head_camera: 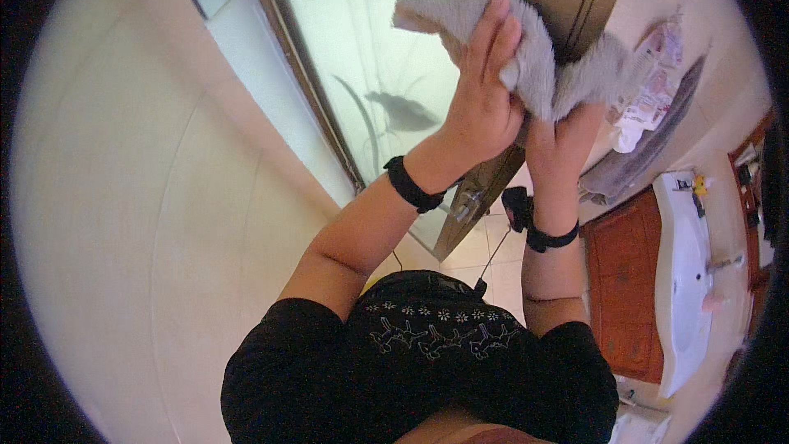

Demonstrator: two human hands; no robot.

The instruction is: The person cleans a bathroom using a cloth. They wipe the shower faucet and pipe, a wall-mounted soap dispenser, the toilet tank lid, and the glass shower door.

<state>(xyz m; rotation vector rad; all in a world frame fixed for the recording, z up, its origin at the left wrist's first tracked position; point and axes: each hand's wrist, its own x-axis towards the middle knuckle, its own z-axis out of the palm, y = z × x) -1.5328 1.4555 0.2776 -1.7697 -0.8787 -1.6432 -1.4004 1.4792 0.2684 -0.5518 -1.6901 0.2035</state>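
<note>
A fluffy grey cloth (533,68) is wrapped around the edge of a door with a brown frame (570,3). My left hand (484,102) presses one side of the cloth, its fingers extended upward over the fabric. On the other side, my right hand (564,142) holds the cloth with its fingers largely hidden behind it. The door's frosted glass panel (425,49) lies to the left of the frame, and dark plant-like shapes show on it. Lower on the frame sits a metal door handle (466,203), between my forearms.
Pale wall tiles (123,228) rise on the left. To the right are a white washbasin (684,296) over a reddish-brown cabinet (622,283), a hanging grey towel (641,160) and a printed tissue pack (653,80). Floor tiles (478,246) show below the door.
</note>
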